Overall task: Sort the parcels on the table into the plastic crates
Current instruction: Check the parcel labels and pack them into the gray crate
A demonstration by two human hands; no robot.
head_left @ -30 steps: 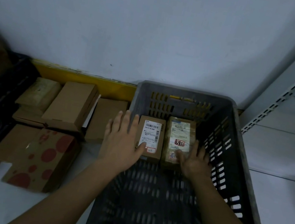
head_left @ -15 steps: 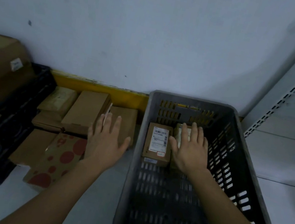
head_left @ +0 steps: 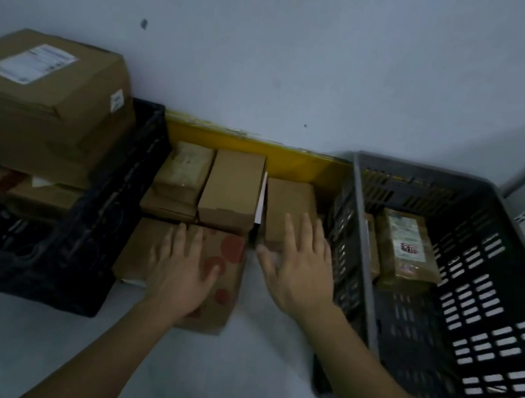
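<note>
Left hand (head_left: 181, 272) seen laid flat, fingers straight, on red-dotted box (head_left: 226, 262); nothing gripped. Right hand (head_left: 300, 267) spread wide over plain brown box (head_left: 288, 210), contact not confirmed through blur. Both boxes found just left of grey crate (head_left: 367, 251), on table (head_left: 3, 346). Step judged: next parcel being selected. Fingers would need to be curled round one box, box then lifted over crate wall. Taped parcel (head_left: 407, 249) noted inside crate; its neighbour mostly hidden by wall. Black crate (head_left: 91, 239) lay further left, cut off by frame edge.
</note>
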